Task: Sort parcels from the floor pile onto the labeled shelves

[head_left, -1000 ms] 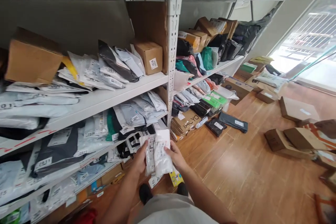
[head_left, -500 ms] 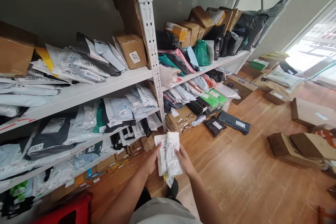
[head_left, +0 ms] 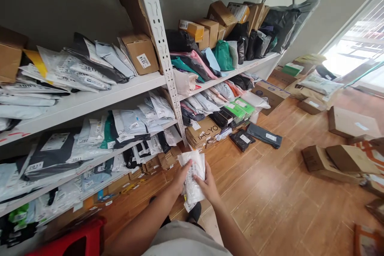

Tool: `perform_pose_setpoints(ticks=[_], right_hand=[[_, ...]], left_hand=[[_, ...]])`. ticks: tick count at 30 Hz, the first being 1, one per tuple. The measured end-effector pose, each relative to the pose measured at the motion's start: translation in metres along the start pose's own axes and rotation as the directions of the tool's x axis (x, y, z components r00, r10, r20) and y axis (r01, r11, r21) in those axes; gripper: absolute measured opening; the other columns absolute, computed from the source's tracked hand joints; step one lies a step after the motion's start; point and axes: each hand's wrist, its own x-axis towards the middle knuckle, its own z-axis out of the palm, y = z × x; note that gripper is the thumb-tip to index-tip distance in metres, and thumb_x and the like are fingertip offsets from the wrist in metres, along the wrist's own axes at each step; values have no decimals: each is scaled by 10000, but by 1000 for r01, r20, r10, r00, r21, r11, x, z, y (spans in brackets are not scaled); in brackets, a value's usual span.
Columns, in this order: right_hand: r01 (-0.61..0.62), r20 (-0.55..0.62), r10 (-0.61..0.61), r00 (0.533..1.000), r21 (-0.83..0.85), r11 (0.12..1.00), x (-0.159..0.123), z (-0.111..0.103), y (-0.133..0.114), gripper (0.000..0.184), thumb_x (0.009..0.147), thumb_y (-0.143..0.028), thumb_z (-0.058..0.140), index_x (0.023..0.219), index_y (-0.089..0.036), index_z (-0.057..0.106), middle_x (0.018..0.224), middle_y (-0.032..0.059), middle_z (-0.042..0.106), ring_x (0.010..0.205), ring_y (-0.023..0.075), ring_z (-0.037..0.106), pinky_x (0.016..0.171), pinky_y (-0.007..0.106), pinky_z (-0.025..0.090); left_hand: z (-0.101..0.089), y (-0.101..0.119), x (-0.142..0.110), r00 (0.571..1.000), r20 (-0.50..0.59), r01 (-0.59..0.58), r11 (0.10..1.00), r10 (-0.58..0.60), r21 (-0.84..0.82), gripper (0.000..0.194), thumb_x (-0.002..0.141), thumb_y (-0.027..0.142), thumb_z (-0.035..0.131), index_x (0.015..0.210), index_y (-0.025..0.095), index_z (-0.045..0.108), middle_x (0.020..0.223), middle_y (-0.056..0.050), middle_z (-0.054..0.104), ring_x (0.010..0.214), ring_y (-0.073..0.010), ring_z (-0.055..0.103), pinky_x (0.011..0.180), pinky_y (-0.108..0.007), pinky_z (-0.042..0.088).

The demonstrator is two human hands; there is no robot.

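Observation:
Two white plastic mailer packages (head_left: 195, 190) with printed labels lie one over the other between my hands, above the floor. My left hand (head_left: 182, 178) is closed on their left side, thumb on the front. From the right, my right hand (head_left: 208, 186) grips the same packages, its thumb lying across the top one. The rear package shows only along its upper and left edges. Below them hangs a small white piece with a bit of yellow, whose kind I cannot make out.
White metal shelves (head_left: 126, 90) full of labelled mailers and boxes stand ahead and left. Black packages (head_left: 242, 140) lie on the wooden floor by the shelf foot. Cardboard boxes (head_left: 333, 164) sit at the right. A red plastic object (head_left: 87, 238) is at the lower left.
The two packages were side by side and now overlap, one on top of the other. My right thumb has moved left across the front. The view has shifted slightly right.

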Motion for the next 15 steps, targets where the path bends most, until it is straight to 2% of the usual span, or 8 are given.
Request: perform_pose_setpoints(ticks=[4,7,9,13,15], right_hand=[[19,-7,-19,1000,0,1000,11,-9,-5,936,819,-490,724,1542,-173,221,1569,168,363,1427,299,394,1201,484,304],[46,8,-46,999,-33,998,20,-14,-6,937,827,-482,711,1549,-160,209,1557,173,386,1416,298,414,1191,474,328],[37,7,-36,999,-63,997,23,-16,-5,915,843,-484,689,1549,-149,214,1551,176,395,1415,295,418,1189,468,333],[19,5,-19,1000,-49,999,21,-10,3,861,872,-497,644,1544,-151,232,1555,165,389,1424,277,405,1199,444,324],[17,9,-16,1000,-27,999,17,-5,8,836,884,-494,627,1545,-169,231,1548,156,398,1414,271,415,1202,445,317]], left_hand=[[8,4,6,990,64,135,985,-129,-106,407,930,448,594,1066,77,696,852,-148,765,786,-266,743,720,-343,604],[10,17,6,975,127,199,972,-183,-128,390,966,414,538,1086,78,696,845,-137,769,813,-262,746,757,-344,606],[10,27,5,963,167,235,963,-213,-130,440,968,454,518,1082,70,701,858,-146,771,843,-272,747,771,-351,606],[5,35,1,954,200,248,962,-222,-116,544,961,549,486,1099,68,700,919,-164,772,871,-281,745,773,-357,608],[1,32,0,968,153,206,978,-199,-29,457,923,474,599,1103,66,696,919,-164,773,841,-278,746,753,-353,609]])
